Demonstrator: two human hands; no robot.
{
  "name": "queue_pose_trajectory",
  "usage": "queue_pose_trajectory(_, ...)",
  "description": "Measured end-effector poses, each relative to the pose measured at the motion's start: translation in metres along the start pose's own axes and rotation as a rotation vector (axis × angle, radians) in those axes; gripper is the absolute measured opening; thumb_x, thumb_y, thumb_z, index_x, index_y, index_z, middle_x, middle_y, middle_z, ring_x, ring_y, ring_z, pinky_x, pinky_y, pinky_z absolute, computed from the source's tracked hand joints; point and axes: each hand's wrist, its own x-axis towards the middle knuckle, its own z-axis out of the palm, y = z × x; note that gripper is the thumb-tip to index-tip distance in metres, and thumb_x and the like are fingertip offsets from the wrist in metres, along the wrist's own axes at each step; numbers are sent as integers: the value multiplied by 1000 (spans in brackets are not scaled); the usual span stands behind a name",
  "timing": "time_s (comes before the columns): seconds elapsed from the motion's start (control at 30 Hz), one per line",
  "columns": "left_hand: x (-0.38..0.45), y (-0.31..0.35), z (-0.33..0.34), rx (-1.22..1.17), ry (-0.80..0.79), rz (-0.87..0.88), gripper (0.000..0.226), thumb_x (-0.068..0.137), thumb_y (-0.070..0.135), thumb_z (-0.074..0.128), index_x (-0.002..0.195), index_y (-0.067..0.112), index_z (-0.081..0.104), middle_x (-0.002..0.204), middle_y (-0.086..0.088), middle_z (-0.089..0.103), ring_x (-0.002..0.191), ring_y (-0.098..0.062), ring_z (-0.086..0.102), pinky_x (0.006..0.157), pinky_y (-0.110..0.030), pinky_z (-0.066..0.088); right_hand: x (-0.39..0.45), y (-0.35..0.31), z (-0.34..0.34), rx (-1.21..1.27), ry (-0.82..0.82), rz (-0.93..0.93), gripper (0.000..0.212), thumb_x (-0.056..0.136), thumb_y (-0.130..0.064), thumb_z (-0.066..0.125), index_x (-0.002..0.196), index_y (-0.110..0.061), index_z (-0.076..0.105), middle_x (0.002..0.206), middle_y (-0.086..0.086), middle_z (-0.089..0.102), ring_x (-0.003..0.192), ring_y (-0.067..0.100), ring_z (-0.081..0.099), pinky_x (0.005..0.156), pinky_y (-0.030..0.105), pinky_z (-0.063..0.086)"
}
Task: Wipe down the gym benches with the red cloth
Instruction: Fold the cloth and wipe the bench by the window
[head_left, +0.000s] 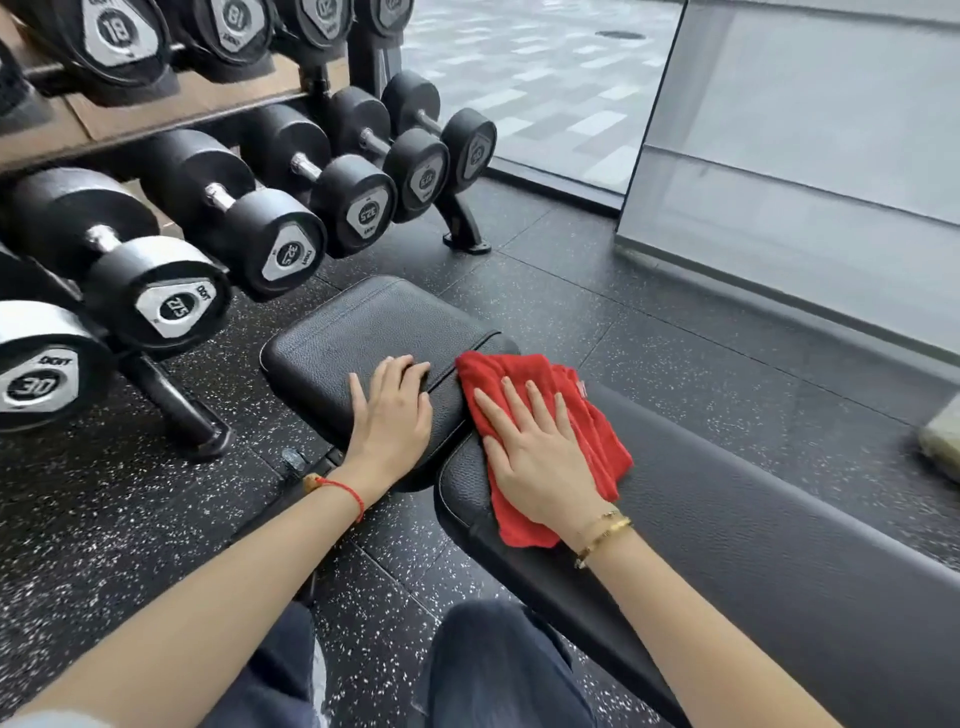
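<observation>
Flat and spread, the right grip (537, 447) presses the red cloth (550, 441) down with straight fingers, pinching nothing. The cloth lies at the end of the long back pad (779, 545), right at the seam where that surface meets the shorter seat pad (363, 332). Its far corner laps over the seam onto the seat pad's near right edge.

Just beside it, the left grip (392, 410) rests palm-down on the seat pad with fingers relaxed and lightly bent, holding nothing.

From the cloth, the back pad's long axis runs off to the right and toward the person. Most of that surface lies on the right hand's side, so a sweep along it would probably fall to the right arm. The seat pad lies ahead and left, beneath the left hand, near the dumbbell rack (332, 83).
</observation>
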Motion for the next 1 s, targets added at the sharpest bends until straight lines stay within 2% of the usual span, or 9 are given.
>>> queue_pose_trajectory(0.13,0,6,0,-39,33,-15,41,97,22,44,138,18,47,146,-1,42,142,-21,30,118,-62,10,-48,-11,9,32,44,-21,57,99,-45,20,154,-39,9,164,-2,11,151,27,6,122,48,-1)
queue_pose_trajectory(0.23,1,18,-1,-93,46,13,40,97,19,44,137,17,49,146,-1,43,142,-20,30,118,-61,8,-65,4,7,48,20,-42,56,98,-46,19,153,-42,9,163,-5,10,151,24,8,122,45,1)
queue_pose_trajectory(0.37,-5,45,-2,-142,42,89,40,97,19,44,136,17,49,146,-1,42,142,-18,30,119,-59,7,-38,45,-2,-4,40,94,54,102,-44,25,153,-42,8,164,-5,6,151,22,4,122,42,-3)
queue_pose_trajectory(0.53,-23,71,2,-204,7,153,40,97,20,44,137,19,48,147,4,41,142,-13,30,120,-57,6,6,62,-15,7,23,280,57,102,-40,28,155,-36,8,164,3,7,151,27,4,121,47,-1)
queue_pose_trajectory(0.67,-31,89,8,-201,-24,204,42,98,21,43,140,20,46,148,4,39,143,-13,28,121,-54,5,-32,45,-7,-1,59,201,58,101,-41,29,155,-36,7,164,4,7,151,28,4,121,47,-2)
queue_pose_trajectory(0.8,-32,103,16,-166,-57,284,43,98,22,42,141,20,44,150,1,38,145,-14,26,122,-53,5,-91,52,-5,4,34,130,58,97,-47,19,153,-42,6,164,-4,7,151,23,6,122,42,-2)
queue_pose_trajectory(0.9,-33,110,22,-126,-72,329,44,98,23,40,142,20,42,151,1,37,145,-15,26,121,-55,7,-98,80,-9,-14,43,208,55,99,-46,22,152,-45,5,164,-7,5,151,20,4,122,41,-2)
queue_pose_trajectory(1.0,-36,118,30,-121,-109,341,45,98,25,39,143,20,41,151,1,36,145,-16,25,121,-56,7,-68,104,-17,0,58,319,55,102,-42,28,153,-42,8,164,-4,7,151,22,4,122,43,-1)
